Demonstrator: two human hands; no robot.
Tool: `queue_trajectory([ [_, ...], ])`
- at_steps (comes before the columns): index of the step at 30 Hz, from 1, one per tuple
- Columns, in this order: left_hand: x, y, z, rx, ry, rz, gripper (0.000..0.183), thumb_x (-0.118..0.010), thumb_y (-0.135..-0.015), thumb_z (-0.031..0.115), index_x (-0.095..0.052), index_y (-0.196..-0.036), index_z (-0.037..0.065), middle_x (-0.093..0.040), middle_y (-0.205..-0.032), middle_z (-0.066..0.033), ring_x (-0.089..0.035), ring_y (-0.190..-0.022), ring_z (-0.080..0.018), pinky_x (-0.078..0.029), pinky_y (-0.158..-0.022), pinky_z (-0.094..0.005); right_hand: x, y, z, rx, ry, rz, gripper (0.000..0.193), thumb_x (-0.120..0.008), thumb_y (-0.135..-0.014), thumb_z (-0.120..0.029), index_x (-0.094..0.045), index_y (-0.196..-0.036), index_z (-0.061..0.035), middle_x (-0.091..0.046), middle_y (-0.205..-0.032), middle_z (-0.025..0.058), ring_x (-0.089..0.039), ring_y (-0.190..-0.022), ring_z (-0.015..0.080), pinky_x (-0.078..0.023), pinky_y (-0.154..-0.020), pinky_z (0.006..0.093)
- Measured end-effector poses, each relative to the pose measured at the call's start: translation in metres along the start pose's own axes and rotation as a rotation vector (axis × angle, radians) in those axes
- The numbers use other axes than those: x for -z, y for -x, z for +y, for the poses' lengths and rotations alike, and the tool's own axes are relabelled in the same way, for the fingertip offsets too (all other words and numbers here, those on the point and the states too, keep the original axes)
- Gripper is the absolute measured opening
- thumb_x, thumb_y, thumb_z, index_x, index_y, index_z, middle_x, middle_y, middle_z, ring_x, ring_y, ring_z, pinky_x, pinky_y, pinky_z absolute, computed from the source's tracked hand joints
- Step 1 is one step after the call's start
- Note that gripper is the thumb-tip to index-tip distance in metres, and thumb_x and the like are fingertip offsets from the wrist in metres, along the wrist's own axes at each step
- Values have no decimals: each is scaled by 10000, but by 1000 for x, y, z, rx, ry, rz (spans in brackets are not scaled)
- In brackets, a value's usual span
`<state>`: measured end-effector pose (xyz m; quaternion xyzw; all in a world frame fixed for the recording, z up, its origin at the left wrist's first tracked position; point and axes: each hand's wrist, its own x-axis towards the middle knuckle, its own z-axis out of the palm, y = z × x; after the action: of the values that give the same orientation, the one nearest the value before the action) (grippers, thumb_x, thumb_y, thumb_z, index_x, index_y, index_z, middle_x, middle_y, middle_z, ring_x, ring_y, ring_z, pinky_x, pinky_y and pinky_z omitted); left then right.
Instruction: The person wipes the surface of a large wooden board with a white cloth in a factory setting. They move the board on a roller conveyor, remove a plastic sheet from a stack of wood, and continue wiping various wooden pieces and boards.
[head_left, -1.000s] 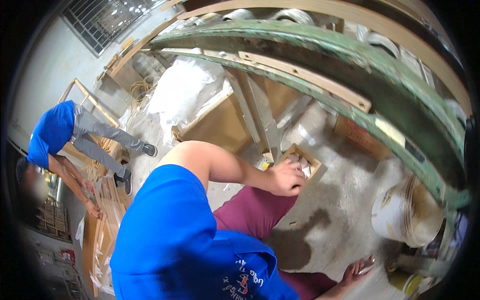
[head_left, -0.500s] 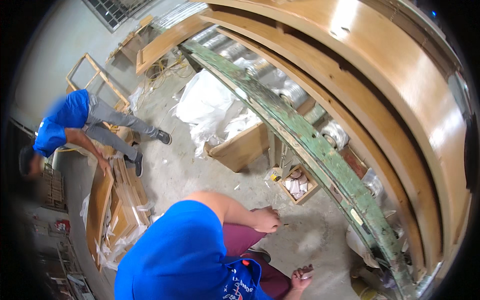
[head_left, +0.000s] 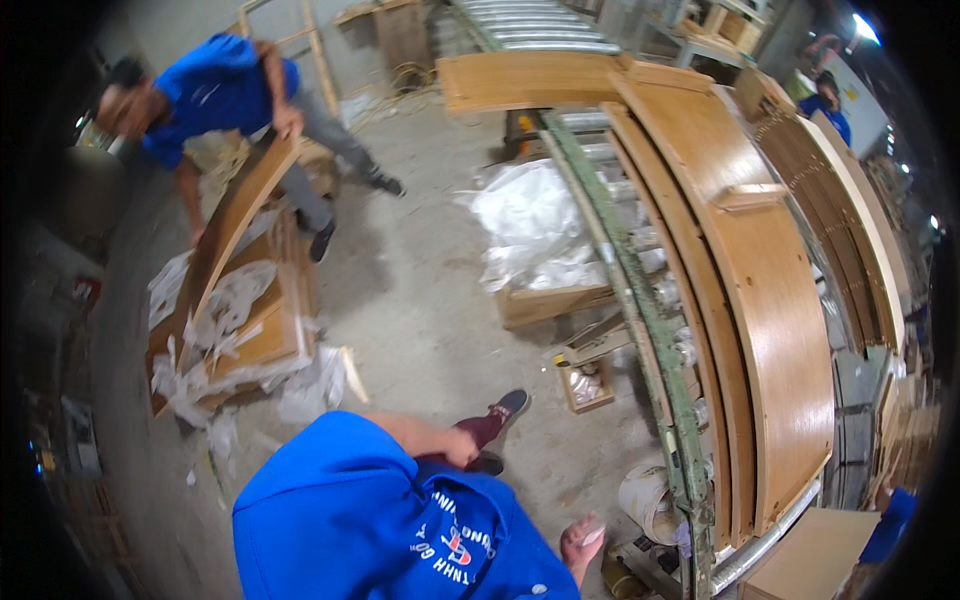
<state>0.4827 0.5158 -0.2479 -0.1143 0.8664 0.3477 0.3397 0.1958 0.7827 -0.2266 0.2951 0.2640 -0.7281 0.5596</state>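
My left hand (head_left: pixel 460 447) is beside my thigh, above the floor, with its fingers curled in; what is inside them, if anything, is hidden. Lower and to the right, my right hand (head_left: pixel 575 548) is closed around a small pale pinkish piece (head_left: pixel 593 537), perhaps a folded scrap of sandpaper. Neither hand touches the boards. To the right of my hands, long curved wooden panels (head_left: pixel 790 330) are stacked on a roller conveyor with a green frame (head_left: pixel 625 285). One flat wooden board (head_left: pixel 530 82) lies across its far part.
At left, a co-worker in a blue shirt (head_left: pixel 215 85) tilts up a wooden board (head_left: pixel 240 215) over a stack with torn plastic wrap (head_left: pixel 235 300). A carton with white plastic (head_left: pixel 540 215), a small wooden box (head_left: pixel 588 388) and a white bucket (head_left: pixel 645 498) stand beside the conveyor.
My view has turned, and more of the conveyor's right side shows. The co-worker has raised one end of the board. My right hand still holds the pale piece.
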Motion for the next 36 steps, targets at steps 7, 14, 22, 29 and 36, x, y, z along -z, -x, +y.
queue_trajectory([
  [7, 25, 96, -91, 508, 537, 675, 242, -507, -771, 193, -645, -934, 81, -652, -910, -166, -616, -858, -345, -479, -741, -456, -112, -33, 42, -205, 231, -281, 364, -389, -922, -325, -528, -1153, -81, -559, -719, 75, -423, -453, 129, -327, -393, 255],
  [14, -34, 180, -133, 906, 644, 681, 234, -521, -704, 115, -672, -869, 50, -654, -937, -179, -616, -896, -357, -481, -773, -441, -238, -105, 90, -382, 379, -485, 351, -380, -930, -316, -536, -1140, -81, -510, -702, 67, -410, -447, 126, -312, -388, 248],
  [22, 2, 193, -172, 823, 619, 532, 259, -534, -673, 103, -684, -879, 57, -651, -950, -186, -626, -873, -347, -495, -733, -451, -333, -162, 126, -433, 457, -507, 333, -387, -932, -317, -523, -1124, -81, -486, -666, 61, -391, -427, 125, -296, -377, 247],
  [29, 43, 152, -162, 679, 749, 1146, 282, -525, -724, 117, -640, -979, 72, -640, -975, -181, -597, -923, -351, -478, -778, -436, -327, -167, 139, -650, 521, -555, 357, -363, -942, -289, -519, -1168, -62, -488, -685, 71, -405, -457, 137, -318, -417, 260],
  [36, -28, 136, -116, 415, 1032, 963, 295, -500, -760, 118, -631, -1024, 118, -640, -973, -167, -586, -912, -360, -461, -780, -429, -320, -168, 137, -715, 584, -434, 374, -357, -940, -311, -533, -1156, -60, -441, -638, 59, -381, -436, 131, -305, -412, 266],
])
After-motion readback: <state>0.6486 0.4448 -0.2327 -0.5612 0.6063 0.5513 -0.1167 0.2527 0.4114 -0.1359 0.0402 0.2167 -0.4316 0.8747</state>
